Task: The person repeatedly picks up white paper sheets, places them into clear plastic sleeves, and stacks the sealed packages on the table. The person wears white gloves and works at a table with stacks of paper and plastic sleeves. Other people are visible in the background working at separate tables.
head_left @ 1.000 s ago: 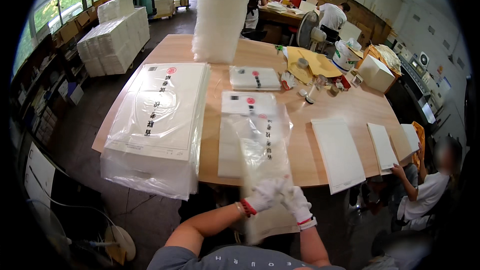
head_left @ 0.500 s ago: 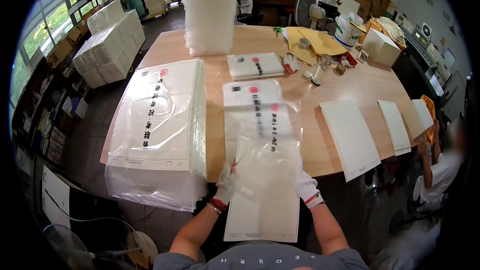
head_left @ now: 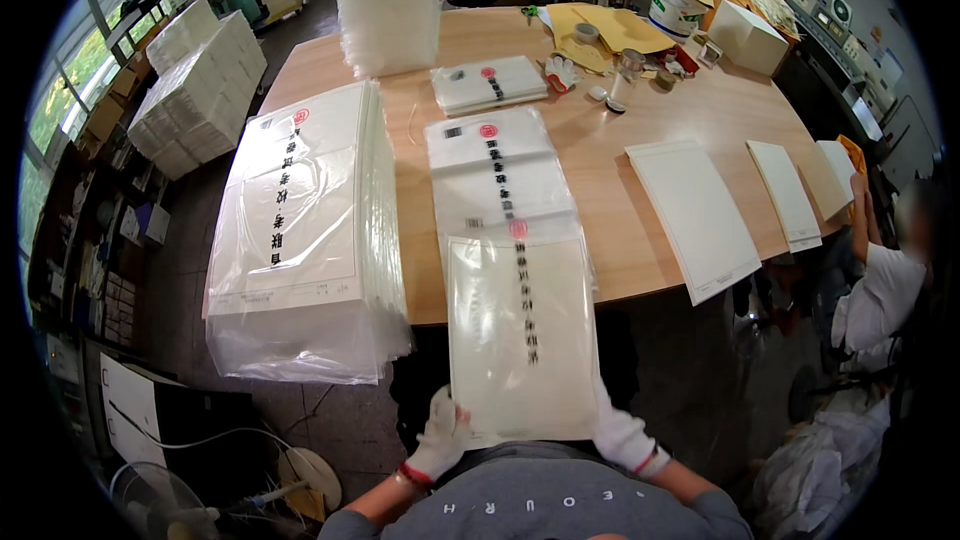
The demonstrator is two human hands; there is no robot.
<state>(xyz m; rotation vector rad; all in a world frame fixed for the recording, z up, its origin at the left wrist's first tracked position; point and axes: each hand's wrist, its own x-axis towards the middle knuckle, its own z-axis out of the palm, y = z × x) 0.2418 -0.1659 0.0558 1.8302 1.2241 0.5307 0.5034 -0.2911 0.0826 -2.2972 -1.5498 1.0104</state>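
In front of my body is a clear printed plastic bag point(head_left: 525, 330) with cream paper inside, its far end over a pile of flat plastic bags point(head_left: 490, 170) at the table edge. My left hand point(head_left: 438, 437), in a white knit glove with a red cuff, grips the bag's near left edge. On the opposite edge my right hand point(head_left: 622, 432), also gloved, closes around the side; some of its fingers are hidden. To the left lies a tall stack of filled bags point(head_left: 290, 210), their loose clear ends hanging over the edge.
On the wooden table point(head_left: 600, 170) stand a tall column of translucent plastic point(head_left: 385, 10), a smaller bag pile point(head_left: 490, 85), a white glove point(head_left: 562, 72) and brown envelopes point(head_left: 615, 30). Paper stacks point(head_left: 692, 215) lie at the right, where a person point(head_left: 885, 280) sits.
Both hands have drawn toward my body, and the bag has come along. The paper now lies deeper inside the bag, under the printing. My view has shifted slightly.
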